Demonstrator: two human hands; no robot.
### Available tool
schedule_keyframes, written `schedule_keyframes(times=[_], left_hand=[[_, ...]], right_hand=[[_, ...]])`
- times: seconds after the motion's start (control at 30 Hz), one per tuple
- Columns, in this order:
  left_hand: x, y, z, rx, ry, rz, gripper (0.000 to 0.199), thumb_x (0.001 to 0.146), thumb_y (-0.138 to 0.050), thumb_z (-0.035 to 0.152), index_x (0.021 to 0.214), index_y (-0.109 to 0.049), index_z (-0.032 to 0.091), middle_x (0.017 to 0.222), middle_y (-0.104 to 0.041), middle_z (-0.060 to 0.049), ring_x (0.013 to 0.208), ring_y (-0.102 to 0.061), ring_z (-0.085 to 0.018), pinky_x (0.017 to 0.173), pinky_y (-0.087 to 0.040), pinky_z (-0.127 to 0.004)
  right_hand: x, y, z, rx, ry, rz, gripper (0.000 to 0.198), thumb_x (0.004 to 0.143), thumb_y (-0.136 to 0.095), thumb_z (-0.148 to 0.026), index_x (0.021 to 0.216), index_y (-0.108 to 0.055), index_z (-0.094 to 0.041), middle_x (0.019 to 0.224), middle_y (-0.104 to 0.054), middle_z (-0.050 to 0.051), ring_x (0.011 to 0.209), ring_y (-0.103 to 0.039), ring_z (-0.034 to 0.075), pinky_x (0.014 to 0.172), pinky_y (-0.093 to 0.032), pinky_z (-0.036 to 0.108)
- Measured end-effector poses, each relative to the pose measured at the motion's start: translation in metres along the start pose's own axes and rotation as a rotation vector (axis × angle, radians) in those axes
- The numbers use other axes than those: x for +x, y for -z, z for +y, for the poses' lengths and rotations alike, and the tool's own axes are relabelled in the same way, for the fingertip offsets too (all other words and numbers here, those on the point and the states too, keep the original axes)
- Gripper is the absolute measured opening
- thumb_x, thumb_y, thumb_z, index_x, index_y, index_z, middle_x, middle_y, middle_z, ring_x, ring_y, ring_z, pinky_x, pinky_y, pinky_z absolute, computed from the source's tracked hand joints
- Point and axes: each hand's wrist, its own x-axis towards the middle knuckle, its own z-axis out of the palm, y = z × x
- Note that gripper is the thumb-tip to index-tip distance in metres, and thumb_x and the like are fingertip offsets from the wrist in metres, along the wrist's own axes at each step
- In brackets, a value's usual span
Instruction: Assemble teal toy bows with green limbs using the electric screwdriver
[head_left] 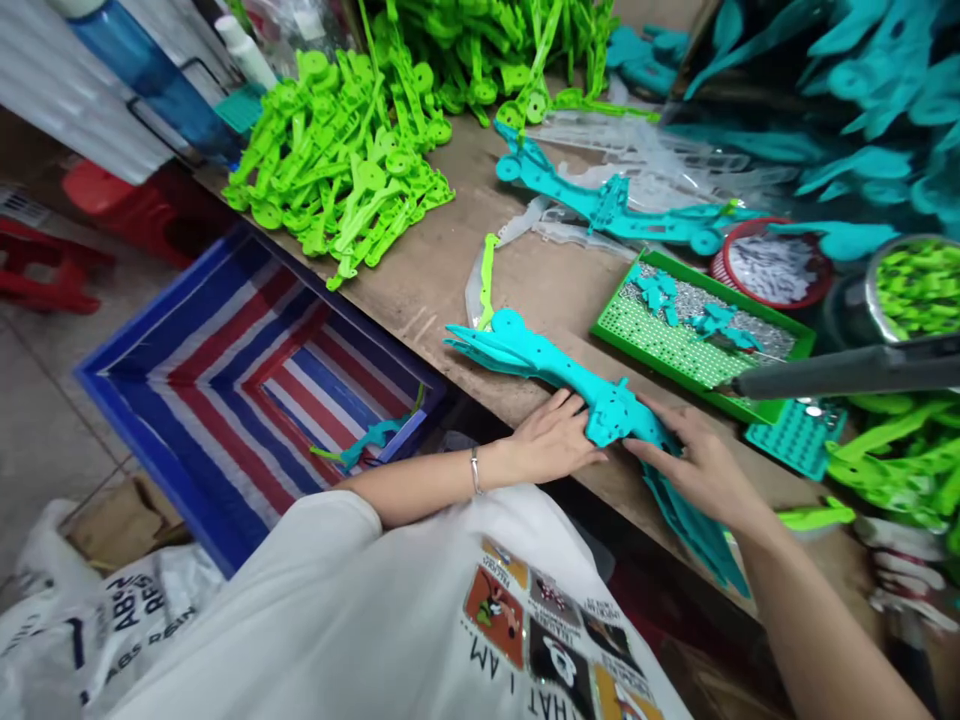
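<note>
A long teal plastic part (555,360), with a blocky middle full of small holes, lies across the front of the workbench. My left hand (555,437) rests against its near side, fingers curled at the blocky middle, a bracelet on the wrist. On the other side of that block, my right hand (694,455) grips the part between thumb and fingers. The part's right end runs under this hand to the bench's front edge. Just beyond the right hand is a green tray (622,330) of small metal screws and teal pieces. A dark rod-shaped tool (847,372) reaches over the tray.
A second teal part (570,195) lies farther back, beside clear plastic pieces (645,150). Bright green parts (360,170) are heaped at the back left. A red basket (776,262) holds small white pieces. Below, left, stands a striped-lined bin (180,350).
</note>
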Motion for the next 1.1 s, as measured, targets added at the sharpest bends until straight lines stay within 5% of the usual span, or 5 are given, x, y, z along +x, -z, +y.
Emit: schedule_keyframes(times=[0.43, 0.6, 0.7, 0.87, 1.1], left_hand=[[-0.017, 0.014, -0.027, -0.024, -0.216, -0.054, 0.033, 0.104, -0.046, 0.03, 0.129, -0.064, 0.016, 0.135, -0.063, -0.015, 0.136, -0.052, -0.025, 0.119, -0.036, -0.047], [-0.051, 0.014, -0.038, -0.038, -0.266, 0.135, 0.034, 0.1, -0.046, 0.015, 0.13, -0.063, 0.019, 0.14, -0.062, -0.01, 0.14, -0.05, -0.02, 0.116, -0.042, -0.04], [-0.07, 0.02, -0.047, -0.052, -0.115, 0.364, 0.025, 0.096, -0.052, 0.018, 0.114, -0.068, 0.023, 0.114, -0.074, -0.006, 0.116, -0.065, -0.018, 0.1, -0.051, -0.038], [-0.074, 0.035, -0.06, 0.238, 0.542, 0.587, 0.011, 0.093, -0.06, 0.029, 0.092, -0.069, 0.022, 0.097, -0.072, -0.009, 0.099, -0.065, -0.023, 0.094, -0.047, -0.045], [-0.072, 0.032, -0.065, 0.316, 0.579, 0.519, 0.018, 0.097, -0.056, 0.031, 0.095, -0.072, 0.024, 0.1, -0.07, -0.007, 0.106, -0.064, -0.023, 0.108, -0.041, -0.047]], right_hand=[[-0.001, -0.004, -0.005, -0.015, -0.016, -0.008, 0.08, 0.085, -0.054, -0.07, 0.145, -0.055, -0.017, 0.097, -0.06, 0.012, 0.086, -0.061, 0.028, 0.081, -0.052, 0.045], [-0.003, -0.006, -0.006, -0.016, -0.017, -0.002, 0.081, 0.085, -0.052, -0.072, 0.146, -0.054, -0.018, 0.098, -0.058, 0.011, 0.08, -0.059, 0.025, 0.079, -0.052, 0.044], [-0.005, -0.008, -0.006, -0.012, -0.02, 0.007, 0.081, 0.085, -0.051, -0.073, 0.145, -0.054, -0.018, 0.096, -0.056, 0.01, 0.077, -0.057, 0.024, 0.077, -0.053, 0.043], [-0.007, -0.009, -0.006, -0.012, -0.023, 0.035, 0.078, 0.087, -0.05, -0.072, 0.144, -0.054, -0.021, 0.095, -0.055, 0.01, 0.079, -0.058, 0.025, 0.075, -0.054, 0.043], [-0.01, -0.009, -0.009, -0.014, 0.006, 0.031, 0.077, 0.089, -0.049, -0.071, 0.146, -0.052, -0.019, 0.1, -0.054, 0.012, 0.082, -0.059, 0.026, 0.079, -0.054, 0.046]])
